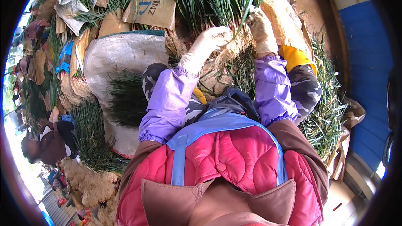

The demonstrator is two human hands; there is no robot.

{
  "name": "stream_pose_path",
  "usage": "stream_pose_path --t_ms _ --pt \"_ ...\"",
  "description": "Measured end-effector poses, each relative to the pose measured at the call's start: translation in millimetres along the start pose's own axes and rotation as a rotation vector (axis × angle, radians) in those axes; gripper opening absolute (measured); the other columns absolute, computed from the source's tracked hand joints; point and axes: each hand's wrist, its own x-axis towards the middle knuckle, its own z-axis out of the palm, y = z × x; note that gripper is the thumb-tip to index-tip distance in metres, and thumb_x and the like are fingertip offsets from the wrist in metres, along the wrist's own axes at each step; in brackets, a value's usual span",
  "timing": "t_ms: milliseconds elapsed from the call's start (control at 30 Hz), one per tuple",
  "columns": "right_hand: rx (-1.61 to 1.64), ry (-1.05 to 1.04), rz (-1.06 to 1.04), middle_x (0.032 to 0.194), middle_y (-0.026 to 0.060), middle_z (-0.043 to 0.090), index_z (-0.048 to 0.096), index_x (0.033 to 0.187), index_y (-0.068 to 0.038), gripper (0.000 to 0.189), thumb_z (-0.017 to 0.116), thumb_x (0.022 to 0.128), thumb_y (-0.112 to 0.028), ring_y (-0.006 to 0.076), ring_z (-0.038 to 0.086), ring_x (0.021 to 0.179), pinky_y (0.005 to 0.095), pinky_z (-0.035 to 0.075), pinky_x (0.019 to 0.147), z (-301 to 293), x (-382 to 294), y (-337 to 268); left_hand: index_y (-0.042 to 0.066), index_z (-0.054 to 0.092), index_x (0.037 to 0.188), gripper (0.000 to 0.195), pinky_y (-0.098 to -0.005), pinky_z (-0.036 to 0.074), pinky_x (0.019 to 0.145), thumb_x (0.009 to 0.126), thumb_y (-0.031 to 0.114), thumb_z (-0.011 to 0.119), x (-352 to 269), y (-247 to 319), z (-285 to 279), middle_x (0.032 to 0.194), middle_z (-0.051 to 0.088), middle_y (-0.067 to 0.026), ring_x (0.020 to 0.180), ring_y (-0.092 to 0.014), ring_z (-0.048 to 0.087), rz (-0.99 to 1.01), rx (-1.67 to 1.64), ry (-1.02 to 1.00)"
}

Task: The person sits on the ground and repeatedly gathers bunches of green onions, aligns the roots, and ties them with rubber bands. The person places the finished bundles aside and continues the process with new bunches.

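Note:
Both my hands wear pale gloves, with purple sleeve covers above them. My left hand (218, 37) is at the root end of one green onion plant (244, 22), its fingers closed around the thin roots. Around the upper part of the same stalk, my right hand (258, 25) has its fingers bent; they partly hide the stalk. Just beyond the hands stands a large bundle of green onions (209, 0), leaves pointing away from me and the reddish stems and pale roots towards me.
A white woven sack (125, 50) lies at the left with a dark green heap (125, 97) on it. Loose leaves (326, 110) are piled at the right, beside a blue panel (367, 78). Further left, a person (51, 144) sits among more bundles.

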Motion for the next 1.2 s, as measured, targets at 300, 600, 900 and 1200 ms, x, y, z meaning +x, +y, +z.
stream_pose_path --t_ms 300,600,900,1200 --pt "-0.107 0.198 -0.085 0.096 0.0065 0.065 0.059 0.109 0.001 0.021 0.058 0.088 -0.001 0.0125 0.062 0.08 0.0233 0.05 0.073 48.6 -49.6 24.4 0.005 0.056 0.12 0.031 -0.0274 0.056 0.071 0.094 0.023 0.057 -38.8 -22.0 25.6 0.101 0.065 -0.0021 0.083 -0.013 0.067 -0.252 -0.146 0.075" --pt "-0.412 -0.134 -0.082 0.115 0.0062 0.063 0.059 0.112 -0.003 0.028 0.054 0.085 0.001 0.0176 0.056 0.106 0.0327 0.04 0.096 54.3 -65.5 46.2 -0.003 0.057 0.111 0.023 -0.0227 0.044 0.055 0.096 0.011 0.047 -58.6 -47.1 8.8 0.082 0.063 -0.0076 0.062 -0.011 0.053 -0.12 -0.393 0.104" --pt "-1.916 -0.272 -0.526 0.072 0.0104 0.066 0.067 0.099 -0.014 0.02 0.059 0.08 -0.011 0.0307 0.063 0.067 0.0387 0.051 0.062 12.2 -103.8 52.8 0.009 0.054 0.094 0.011 -0.0234 0.036 0.047 0.096 0.019 0.051 -63.5 -59.9 3.8 0.067 0.05 -0.0002 0.052 -0.009 0.045 0.225 0.709 0.465" --pt "-1.525 -0.398 0.095 0.105 0.0089 0.069 0.069 0.102 -0.011 0.026 0.058 0.087 -0.029 0.0262 0.066 0.097 0.0358 0.051 0.085 -30.5 -72.4 67.4 0.004 0.059 0.094 0.027 -0.0275 0.034 0.058 0.094 0.03 0.053 -64.7 -37.0 1.6 0.062 0.041 0.0032 0.056 -0.01 0.039 -0.093 -1.194 -0.293"
